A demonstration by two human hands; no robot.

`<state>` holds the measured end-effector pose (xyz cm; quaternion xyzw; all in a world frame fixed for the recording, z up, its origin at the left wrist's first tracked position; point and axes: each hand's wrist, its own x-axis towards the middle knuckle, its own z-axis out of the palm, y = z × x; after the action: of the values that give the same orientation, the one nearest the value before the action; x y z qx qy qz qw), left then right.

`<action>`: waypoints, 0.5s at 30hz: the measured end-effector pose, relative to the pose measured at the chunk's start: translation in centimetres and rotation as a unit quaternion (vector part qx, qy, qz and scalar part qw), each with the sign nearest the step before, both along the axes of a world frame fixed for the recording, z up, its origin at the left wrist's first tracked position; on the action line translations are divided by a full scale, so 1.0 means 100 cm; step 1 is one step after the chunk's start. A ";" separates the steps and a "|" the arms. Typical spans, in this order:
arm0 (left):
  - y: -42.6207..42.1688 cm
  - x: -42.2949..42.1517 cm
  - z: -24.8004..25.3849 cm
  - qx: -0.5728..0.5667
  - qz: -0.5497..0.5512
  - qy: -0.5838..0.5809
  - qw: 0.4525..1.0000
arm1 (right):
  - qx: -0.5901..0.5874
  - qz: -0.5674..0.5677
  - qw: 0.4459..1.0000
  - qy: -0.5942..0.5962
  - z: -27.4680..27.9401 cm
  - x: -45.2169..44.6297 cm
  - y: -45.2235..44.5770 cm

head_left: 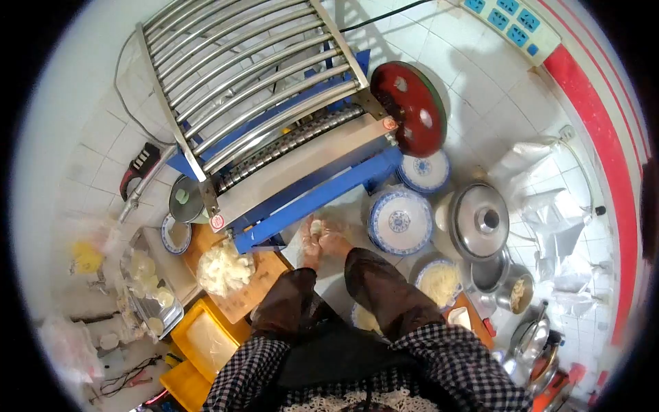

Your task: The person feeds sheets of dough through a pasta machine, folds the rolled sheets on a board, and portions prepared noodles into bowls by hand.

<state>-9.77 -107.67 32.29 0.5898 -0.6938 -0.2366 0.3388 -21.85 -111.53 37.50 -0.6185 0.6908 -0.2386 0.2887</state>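
My left hand [309,248] and my right hand [334,244] are close together just below the blue front bar of a machine with steel rollers [295,151]. What look like clear plastic gloves cover both. A small pale lump [316,227], perhaps dough, lies at the fingers of my left hand, with my right hand against it. My right fingers are too small and blurred to make out. Left of my hands, a heap of white dough [225,269] rests on a wooden board [237,309].
To the right are a stack of blue-rimmed plates [401,221], a lidded pot [473,221], and a plate of pale shreds [439,283]. Yellow trays [206,336] and a metal tray [159,312] stand at left. A red round lid [412,110] leans behind the machine.
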 end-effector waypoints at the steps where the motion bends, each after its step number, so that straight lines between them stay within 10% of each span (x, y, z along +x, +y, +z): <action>1: 0.010 -0.006 0.007 0.113 0.047 0.214 0.969 | -0.003 -0.006 1.000 -0.021 0.004 0.001 0.012; 3: 0.024 -0.022 0.013 0.192 0.059 0.510 0.837 | -0.014 -0.016 0.998 -0.063 0.018 0.000 0.031; 6: 0.033 -0.056 0.070 0.213 0.053 0.573 0.789 | -0.037 -0.035 0.992 -0.115 0.047 -0.018 0.048; 15: 0.001 -0.145 0.257 -0.039 -0.191 0.500 0.844 | -0.175 -0.087 0.964 -0.182 0.225 -0.114 0.073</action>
<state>-24.28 -107.55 57.94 0.2340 -0.5377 -0.5319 0.6108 -33.27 -104.26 60.03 -0.5433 0.6252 -0.4884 0.2747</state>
